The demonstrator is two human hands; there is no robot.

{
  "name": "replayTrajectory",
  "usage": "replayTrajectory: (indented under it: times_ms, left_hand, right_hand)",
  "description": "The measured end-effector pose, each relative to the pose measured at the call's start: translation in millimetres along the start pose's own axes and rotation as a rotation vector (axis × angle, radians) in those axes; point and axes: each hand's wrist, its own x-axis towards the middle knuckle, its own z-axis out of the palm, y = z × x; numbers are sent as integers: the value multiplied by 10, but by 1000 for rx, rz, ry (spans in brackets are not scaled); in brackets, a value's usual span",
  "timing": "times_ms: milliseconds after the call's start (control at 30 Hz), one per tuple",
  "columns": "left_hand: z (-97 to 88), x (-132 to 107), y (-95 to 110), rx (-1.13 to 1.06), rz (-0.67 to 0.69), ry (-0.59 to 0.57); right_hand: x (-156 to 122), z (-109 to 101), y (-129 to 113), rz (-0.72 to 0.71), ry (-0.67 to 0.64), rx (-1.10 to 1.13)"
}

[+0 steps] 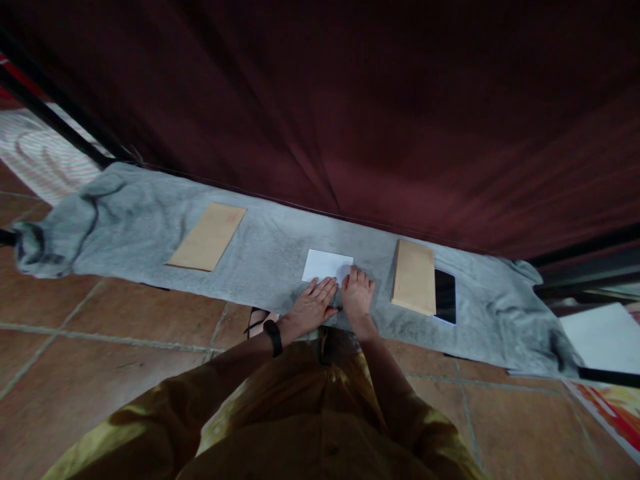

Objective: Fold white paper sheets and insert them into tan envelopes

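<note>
A white sheet of paper (327,264) lies on the grey cloth in front of me. My left hand (315,303) rests flat over its near edge, fingers stretched out and together, with a dark band on the wrist. At the right end of the sheet, my right hand (357,292) has its fingers curled down onto the paper's corner. What lies under those fingertips is hidden. To the right is a stack of brown envelopes (414,277), partly covering a dark-screened phone (445,297). Another brown envelope (207,237) lies to the left.
The grey cloth (270,237) covers a long narrow surface, bunched at both ends. A dark red curtain (320,107) hangs along its far side. Brown floor tiles (125,367) show below, and a white sheet or board (605,337) is at the far right.
</note>
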Motion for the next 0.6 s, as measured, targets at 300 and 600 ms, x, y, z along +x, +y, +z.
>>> replayTrajectory:
  times_ms: [300,600]
  left_hand:
    - [72,-5,-11,2,19,-27]
    - [78,-42,-44,-7,21,5]
  right_hand:
    - [-112,33,-212,-357,-9,234]
    - [-128,148,-146,-399,-41,211]
